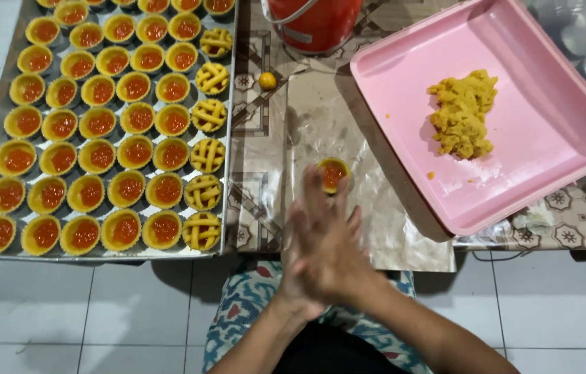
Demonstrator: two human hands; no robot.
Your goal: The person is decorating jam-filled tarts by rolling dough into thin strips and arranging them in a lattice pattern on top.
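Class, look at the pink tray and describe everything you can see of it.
The pink tray is a shallow, smooth, plastic-looking rectangle with a raised rim and rounded corners. It lies flat but turned at an angle on the patterned table, its top edge cut off by the picture. A crumbly yellow lump of dough sits inside with a few loose crumbs nearby. No hand touches it.

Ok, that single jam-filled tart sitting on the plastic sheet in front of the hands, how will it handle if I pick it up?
The tart is probably fragile: its thin shell looks like the same crumbly dough heaped on the pink tray, so squeezing could crack it. Being small, it is likely light. Its open jam filling looks glossy, so probably sticky; tilting may smear it.
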